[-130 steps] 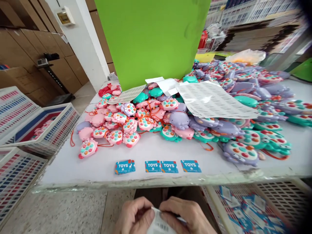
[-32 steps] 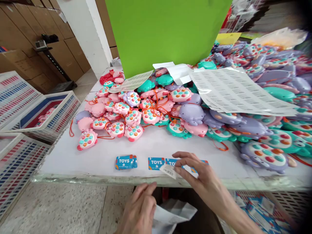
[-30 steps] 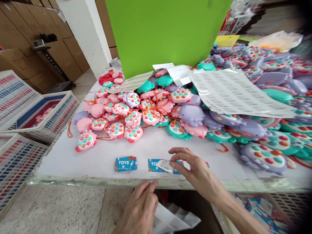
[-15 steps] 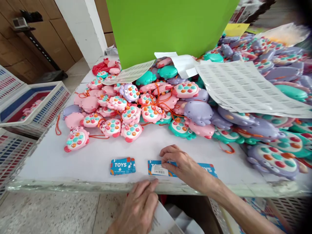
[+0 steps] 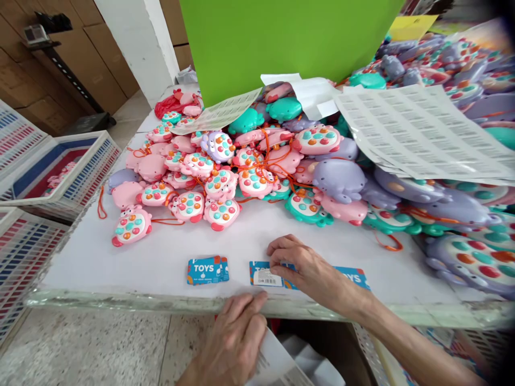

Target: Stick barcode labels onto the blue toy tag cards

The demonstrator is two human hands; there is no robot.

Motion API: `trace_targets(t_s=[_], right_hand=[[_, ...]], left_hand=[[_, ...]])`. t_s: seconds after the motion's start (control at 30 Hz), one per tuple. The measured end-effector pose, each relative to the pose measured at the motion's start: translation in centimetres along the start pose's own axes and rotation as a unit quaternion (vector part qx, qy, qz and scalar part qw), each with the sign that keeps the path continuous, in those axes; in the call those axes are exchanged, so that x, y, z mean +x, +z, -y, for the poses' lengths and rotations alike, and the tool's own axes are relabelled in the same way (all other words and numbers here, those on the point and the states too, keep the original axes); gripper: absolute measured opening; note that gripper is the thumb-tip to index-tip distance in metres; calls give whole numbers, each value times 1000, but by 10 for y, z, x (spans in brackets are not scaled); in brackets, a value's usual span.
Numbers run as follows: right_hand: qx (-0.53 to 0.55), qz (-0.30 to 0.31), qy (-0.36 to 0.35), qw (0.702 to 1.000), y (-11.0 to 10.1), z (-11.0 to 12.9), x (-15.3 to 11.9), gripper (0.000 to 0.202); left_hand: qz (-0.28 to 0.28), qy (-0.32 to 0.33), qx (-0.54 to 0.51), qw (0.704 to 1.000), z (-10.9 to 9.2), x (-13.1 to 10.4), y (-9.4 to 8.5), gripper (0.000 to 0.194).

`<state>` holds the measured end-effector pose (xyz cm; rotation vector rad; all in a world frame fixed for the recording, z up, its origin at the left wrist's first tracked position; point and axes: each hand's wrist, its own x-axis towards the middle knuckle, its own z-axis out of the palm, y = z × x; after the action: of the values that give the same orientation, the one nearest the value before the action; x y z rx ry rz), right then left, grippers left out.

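My left hand (image 5: 237,340) is closed on a sheet of white labels (image 5: 277,359), which hangs below the table's front edge over my lap. Its fingertips rest at that edge. Above the blue toy cards, my right hand (image 5: 300,268) has curled fingers, with the thumb and fingertips at a white barcode sticker (image 5: 267,279) that lies on the leftmost card (image 5: 253,271). Another blue card (image 5: 352,276) shows beyond my right wrist; the cards between are partly covered by the hand. To the left sits a small stack of blue cards (image 5: 207,269) marked TOYS.
Pink, teal and purple animal toys (image 5: 221,185) with orange cords are heaped across the table (image 5: 100,268). Several label sheets (image 5: 426,128) lie over the heap. A green panel (image 5: 289,43) stands behind. White crates (image 5: 86,166) are on the left, before cardboard boxes (image 5: 96,64).
The view has shifted slightly, so the things on the table appear a little further right. Both hands keep nearly the same places, the right one at the sticker and the left one on the label sheet.
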<state>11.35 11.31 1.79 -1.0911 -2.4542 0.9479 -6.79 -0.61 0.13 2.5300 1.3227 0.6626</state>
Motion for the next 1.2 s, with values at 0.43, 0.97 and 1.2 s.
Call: trace_targets(t_s=[0.43, 0.97, 1.2], right_hand=[[2, 3, 2, 1000, -2, 2, 1, 20], [0, -5, 8, 1000, 1, 2, 0, 18], [-30, -19, 17, 999, 3, 5, 2, 18]], left_hand=[[12, 6, 25, 1000, 0, 1, -3, 30], [5, -5, 46, 999, -2, 4, 3, 29], [-10, 13, 88, 996, -2, 8, 5, 33]])
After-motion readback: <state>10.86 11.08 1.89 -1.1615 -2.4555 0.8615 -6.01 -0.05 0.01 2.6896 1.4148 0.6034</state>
